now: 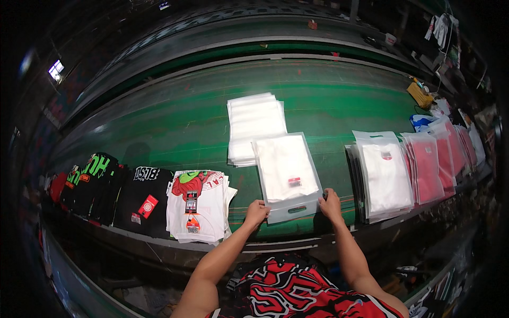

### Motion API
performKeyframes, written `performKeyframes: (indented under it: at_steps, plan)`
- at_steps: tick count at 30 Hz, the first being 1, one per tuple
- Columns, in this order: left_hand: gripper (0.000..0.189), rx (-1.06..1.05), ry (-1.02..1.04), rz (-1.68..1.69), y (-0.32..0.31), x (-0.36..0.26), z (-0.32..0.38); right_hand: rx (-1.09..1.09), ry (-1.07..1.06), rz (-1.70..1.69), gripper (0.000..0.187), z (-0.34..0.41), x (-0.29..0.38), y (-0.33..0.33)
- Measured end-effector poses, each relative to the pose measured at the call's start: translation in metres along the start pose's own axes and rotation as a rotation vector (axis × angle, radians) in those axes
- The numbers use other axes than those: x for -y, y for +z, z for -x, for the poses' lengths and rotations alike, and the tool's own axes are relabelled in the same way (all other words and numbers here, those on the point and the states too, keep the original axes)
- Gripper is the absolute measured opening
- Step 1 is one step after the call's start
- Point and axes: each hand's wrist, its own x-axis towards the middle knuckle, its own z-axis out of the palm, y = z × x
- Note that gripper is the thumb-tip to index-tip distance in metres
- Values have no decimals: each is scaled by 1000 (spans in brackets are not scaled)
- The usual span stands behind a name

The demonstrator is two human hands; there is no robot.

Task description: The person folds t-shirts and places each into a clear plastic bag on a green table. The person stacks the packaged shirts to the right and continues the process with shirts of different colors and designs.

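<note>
A translucent plastic garment bag (278, 210) holding a folded white shirt (284, 165) lies before me, its handle cut-out towards me. A small red label shows through the plastic. My left hand (257, 214) pinches the bag's near left edge. On the near right edge, my right hand (330, 203) has its fingers closed on the plastic. Behind the bag, and partly covered by it, is a stack of flat whitish plastic bags (254, 119). Left of my left hand sits a pile of folded white printed T-shirts (214, 214) with hang tags.
Folded black T-shirts (131, 194) are piled farther left along the green table (191, 123). At the right stand bagged white shirts (385, 179) and bagged red shirts (427, 171). A yellow box (419, 95) rests at the far right. The table's front edge (278, 248) runs near my body.
</note>
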Motion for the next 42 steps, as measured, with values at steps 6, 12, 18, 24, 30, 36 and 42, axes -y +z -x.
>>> performKeyframes:
  at_steps: [6, 12, 18, 24, 30, 36, 42]
  plan:
    - [38, 12, 36, -96, 3, 3, -5, -61, -49, 43, 41, -5, -11, 8]
    - [48, -40, 69, -143, 3, -2, -2, -316, -509, -76, 28, 26, 24, 17]
    - [49, 138, 26, 148, -5, -5, -1, 34, -860, 107, 53, 83, 84, 41]
    - [45, 222, 73, 201, -5, -6, 3, -128, -1004, 165, 36, 68, 101, 81]
    - [45, 193, 45, 272, -5, -6, 6, -99, -1125, 107, 21, 49, 95, 88]
    - [47, 167, 18, 275, -6, -6, 6, -32, -1206, 20, 18, 43, 94, 80]
    - [61, 142, -44, 397, -8, -5, 5, -5, -1190, 6, 20, 38, 84, 68]
